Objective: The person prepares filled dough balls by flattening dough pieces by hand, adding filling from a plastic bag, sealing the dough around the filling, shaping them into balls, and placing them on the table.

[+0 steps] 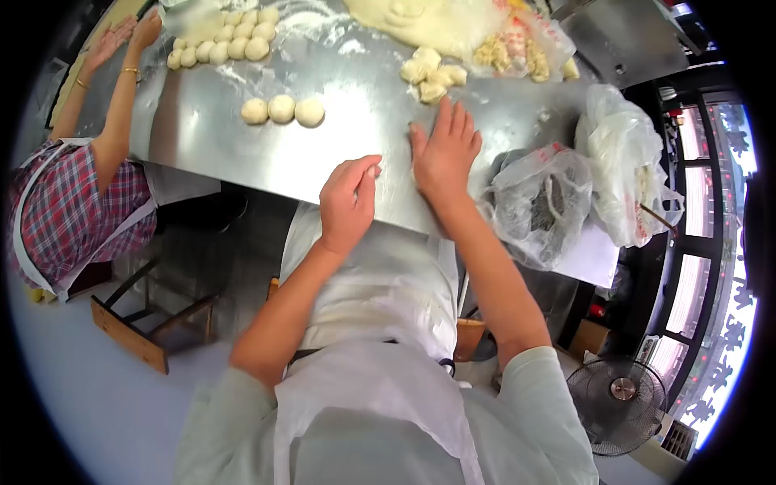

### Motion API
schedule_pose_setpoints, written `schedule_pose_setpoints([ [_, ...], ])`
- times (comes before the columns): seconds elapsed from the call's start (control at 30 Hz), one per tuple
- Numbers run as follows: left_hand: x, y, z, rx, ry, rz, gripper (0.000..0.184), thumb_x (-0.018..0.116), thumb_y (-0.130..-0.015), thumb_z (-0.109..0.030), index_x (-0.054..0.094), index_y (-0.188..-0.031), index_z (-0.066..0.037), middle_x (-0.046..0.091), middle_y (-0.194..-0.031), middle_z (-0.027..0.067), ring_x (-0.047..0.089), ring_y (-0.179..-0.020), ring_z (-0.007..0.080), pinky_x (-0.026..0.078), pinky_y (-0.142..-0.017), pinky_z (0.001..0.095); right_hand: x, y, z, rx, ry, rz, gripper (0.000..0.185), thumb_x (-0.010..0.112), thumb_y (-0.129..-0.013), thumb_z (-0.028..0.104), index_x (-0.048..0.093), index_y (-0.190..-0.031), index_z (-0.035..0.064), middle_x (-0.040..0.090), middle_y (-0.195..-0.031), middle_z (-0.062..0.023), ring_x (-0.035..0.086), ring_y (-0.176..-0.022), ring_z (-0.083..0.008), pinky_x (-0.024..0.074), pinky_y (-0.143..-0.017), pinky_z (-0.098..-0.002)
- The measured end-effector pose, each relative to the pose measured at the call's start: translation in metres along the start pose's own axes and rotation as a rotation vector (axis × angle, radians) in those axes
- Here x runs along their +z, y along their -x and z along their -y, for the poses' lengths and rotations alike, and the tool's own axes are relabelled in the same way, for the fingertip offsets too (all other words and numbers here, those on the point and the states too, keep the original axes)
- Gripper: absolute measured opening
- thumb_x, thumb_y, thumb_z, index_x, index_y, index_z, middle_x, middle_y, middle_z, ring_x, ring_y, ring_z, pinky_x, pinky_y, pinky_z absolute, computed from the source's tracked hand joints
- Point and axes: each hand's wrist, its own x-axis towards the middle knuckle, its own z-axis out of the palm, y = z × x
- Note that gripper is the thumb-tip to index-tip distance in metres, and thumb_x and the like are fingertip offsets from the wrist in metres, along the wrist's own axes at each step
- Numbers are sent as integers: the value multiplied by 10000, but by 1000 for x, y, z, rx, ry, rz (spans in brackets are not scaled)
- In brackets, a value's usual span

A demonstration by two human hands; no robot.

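Observation:
My left hand [349,204] is over the near edge of the metal table, its fingers curled in against the thumb. Whatever those fingers may hold is hidden. Farther right, my right hand [446,153] stretches over the tabletop with fingers apart, palm down. Its fingertips come right up to a cluster of torn dough pieces [434,74]; I cannot tell whether they touch. Three round dough balls [281,109] sit in a short row beyond my left hand. Behind them, several more dough balls [218,52] stand in rows on the floured metal.
A large dough sheet [420,24] lies at the back beside a plastic bag [529,40] with dough lumps. Crumpled clear plastic bags [543,202] and a white bag [622,153] crowd the right edge. A co-worker [89,202] works at left; a stool [153,315] and fan [621,396] stand below.

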Motion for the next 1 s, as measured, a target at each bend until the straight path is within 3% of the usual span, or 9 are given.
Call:
schedule_pose_setpoints([
  [0.17,6,2,4,14,56,-43,184,589,-987,-5,698,-1136,-7,706,-905,111,686,-806,236,534,-727,335,14,7,1,12,-27,-87,710,582,-1022,465,407,-1531,3,433,-1536,-284,380,-1426,-447,260,-1181,-586],
  [0.27,-3,4,3,-27,98,34,173,594,-1007,-30,698,-1144,-10,711,-915,107,696,-819,209,538,-729,316,14,-5,-44,149,-769,56,596,633,-1004,410,538,-1410,-16,524,-1451,-291,462,-1368,-426,326,-1172,-475],
  [0.37,-7,6,6,-93,211,43,170,595,-1025,-54,700,-1152,-14,718,-935,99,705,-855,181,547,-760,295,-53,18,-23,393,-796,171,478,683,-980,314,605,-1292,-40,593,-1357,-286,541,-1260,-420,404,-1104,-427],
  [0.4,-10,6,2,-150,212,84,209,591,-1061,-95,692,-1202,21,726,-992,78,692,-924,137,582,-865,289,-17,36,-52,32,-470,-18,404,740,-929,203,608,-1235,-27,609,-1315,-267,573,-1173,-397,453,-1028,-445],
  [0.63,5,-5,-4,-419,417,85,273,584,-1061,-123,659,-1284,16,723,-1115,96,684,-1022,151,558,-944,304,-23,68,-16,-123,-727,5,283,733,-873,-15,565,-1098,15,685,-1122,-147,651,-931,-305,538,-848,-388],
  [0.7,5,-9,-22,-495,536,111,371,590,-1067,-163,578,-1386,26,687,-1224,124,657,-1119,169,539,-994,310,-32,69,-6,238,-1080,107,284,718,-895,-26,524,-1096,31,694,-1152,-135,670,-1035,-208,528,-903,-348],
  [0.8,2,-14,-44,-796,847,280,523,514,-1109,-338,461,-1483,24,632,-1315,152,631,-1204,209,511,-1067,369,-69,67,5,432,-1560,230,313,724,-902,-10,537,-1149,31,705,-1127,-114,672,-1026,-158,532,-903,-336],
  [0.87,4,-16,-59,-923,1171,530,608,454,-1117,-449,425,-1506,17,619,-1326,143,621,-1246,239,502,-1079,400,-92,71,12,306,-1253,284,346,715,-910,8,556,-1216,34,712,-1104,-126,697,-991,-220,541,-882,-363],
  [1.0,26,2,-61,-1073,1197,530,542,440,-1128,-385,453,-1455,47,597,-1375,212,637,-1239,301,535,-1071,449,-129,80,-9,-54,-748,106,222,714,-918,44,664,-1135,33,722,-1089,-131,707,-952,-260,544,-865,-374],
])
